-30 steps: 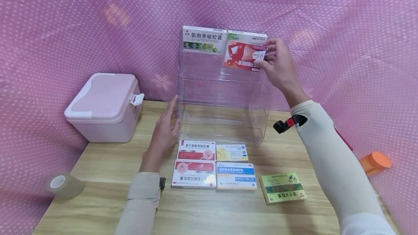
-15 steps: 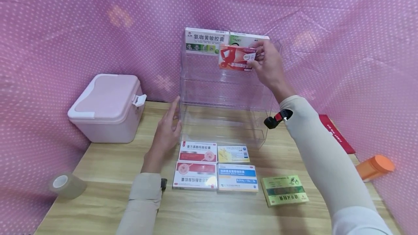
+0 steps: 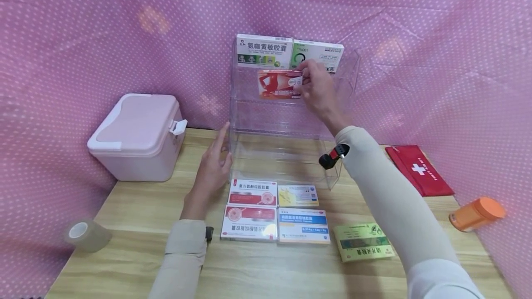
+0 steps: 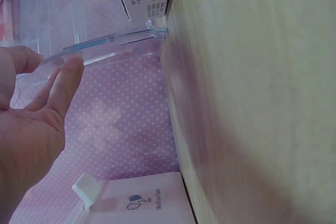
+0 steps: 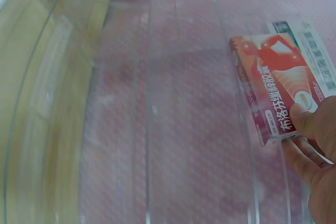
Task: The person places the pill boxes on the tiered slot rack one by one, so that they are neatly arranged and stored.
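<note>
My right hand [image 3: 319, 89] pinches a red and orange medicine box [image 3: 274, 84] by one end, thumb on its printed face. In the head view it is in front of the upper part of a clear stepped acrylic rack [image 3: 270, 119]; the right wrist view has the medicine box [image 5: 273, 77] tilted near the rack's top. My left hand [image 3: 212, 163] touches the rack's left side panel, fingers fairly straight along the outside, thumb [image 4: 26, 59] at the panel's edge. On the top tier stand a white and green box [image 3: 264, 50] and another green-white box [image 3: 320, 54] side by side.
Before the rack lie two red-white boxes [image 3: 249, 223], a yellow-white box [image 3: 298, 196] and a blue-white box [image 3: 303, 226]. A green-gold box [image 3: 361, 242], red first aid pouch [image 3: 420, 170] and orange bottle [image 3: 477, 214] are rightward. A pink medicine chest [image 3: 137, 137] and tape roll [image 3: 87, 235] stand left.
My right hand has carried the red and orange box leftward and slightly down, away from the green-white box on the top tier. My left hand has stayed at the rack's side.
</note>
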The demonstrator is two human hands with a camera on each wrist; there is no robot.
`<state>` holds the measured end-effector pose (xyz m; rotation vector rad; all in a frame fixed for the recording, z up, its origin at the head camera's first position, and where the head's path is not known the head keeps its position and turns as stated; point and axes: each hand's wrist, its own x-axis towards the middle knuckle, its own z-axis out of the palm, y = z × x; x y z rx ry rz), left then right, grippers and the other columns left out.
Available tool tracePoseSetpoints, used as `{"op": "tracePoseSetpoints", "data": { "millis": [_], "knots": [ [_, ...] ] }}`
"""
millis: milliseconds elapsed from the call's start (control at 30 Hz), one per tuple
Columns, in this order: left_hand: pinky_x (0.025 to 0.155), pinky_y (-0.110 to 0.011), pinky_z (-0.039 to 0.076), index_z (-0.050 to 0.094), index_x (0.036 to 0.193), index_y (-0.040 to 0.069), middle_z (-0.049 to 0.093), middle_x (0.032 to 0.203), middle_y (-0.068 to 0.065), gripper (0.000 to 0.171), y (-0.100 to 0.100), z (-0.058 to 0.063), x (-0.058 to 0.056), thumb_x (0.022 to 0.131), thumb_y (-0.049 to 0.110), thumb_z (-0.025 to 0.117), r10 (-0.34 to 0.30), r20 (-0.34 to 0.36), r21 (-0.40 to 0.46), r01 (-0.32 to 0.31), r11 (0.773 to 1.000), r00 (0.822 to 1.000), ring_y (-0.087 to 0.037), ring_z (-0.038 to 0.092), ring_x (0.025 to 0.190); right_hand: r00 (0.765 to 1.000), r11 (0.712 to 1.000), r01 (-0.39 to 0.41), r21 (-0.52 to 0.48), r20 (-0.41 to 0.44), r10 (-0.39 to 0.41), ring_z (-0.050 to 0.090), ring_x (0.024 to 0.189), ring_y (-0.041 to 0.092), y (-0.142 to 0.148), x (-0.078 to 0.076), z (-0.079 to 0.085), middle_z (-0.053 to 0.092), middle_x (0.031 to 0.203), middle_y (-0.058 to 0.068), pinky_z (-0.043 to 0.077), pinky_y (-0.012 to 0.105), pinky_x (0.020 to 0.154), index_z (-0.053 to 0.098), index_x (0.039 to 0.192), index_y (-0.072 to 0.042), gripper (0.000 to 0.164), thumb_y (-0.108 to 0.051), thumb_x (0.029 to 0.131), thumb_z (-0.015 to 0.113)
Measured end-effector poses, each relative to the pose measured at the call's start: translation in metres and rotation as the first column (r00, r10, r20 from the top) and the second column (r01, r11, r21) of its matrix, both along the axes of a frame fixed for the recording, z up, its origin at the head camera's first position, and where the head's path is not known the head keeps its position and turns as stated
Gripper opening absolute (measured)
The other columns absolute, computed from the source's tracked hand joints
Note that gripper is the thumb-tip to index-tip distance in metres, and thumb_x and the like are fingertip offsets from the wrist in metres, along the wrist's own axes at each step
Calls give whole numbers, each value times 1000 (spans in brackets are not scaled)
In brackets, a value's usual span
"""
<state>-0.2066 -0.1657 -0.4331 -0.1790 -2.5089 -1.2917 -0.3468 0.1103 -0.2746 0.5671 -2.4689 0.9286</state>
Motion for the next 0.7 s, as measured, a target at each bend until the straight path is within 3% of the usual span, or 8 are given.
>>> {"op": "tracePoseSetpoints", "data": {
  "millis": [333,467,700],
  "knots": [
    [111,-55,61,13,170,52,41,172,-12,95,0,-1,-2,105,1,59,-1,-6,-6,1,1000,1000,-39,58,143,999,998,-52,-25,10,52,65,115,31,-39,3,-10,61,123,18,62,39,104,60,131,-5,39,-2,96,76],
    [111,-55,61,14,171,50,37,175,-9,94,1,0,-1,105,1,59,-5,-4,-3,5,1000,1000,-39,58,144,998,998,-65,-16,21,66,66,116,31,-45,4,-11,57,128,17,64,37,103,58,133,-7,38,-3,99,73],
    [113,-55,60,11,170,53,34,177,-7,92,1,0,0,107,3,57,-3,4,-10,3,1000,1000,-39,56,146,997,998,-70,-1,-29,70,62,109,31,-44,5,-19,57,121,17,63,40,98,60,138,-10,41,-1,99,68]
  ]
}}
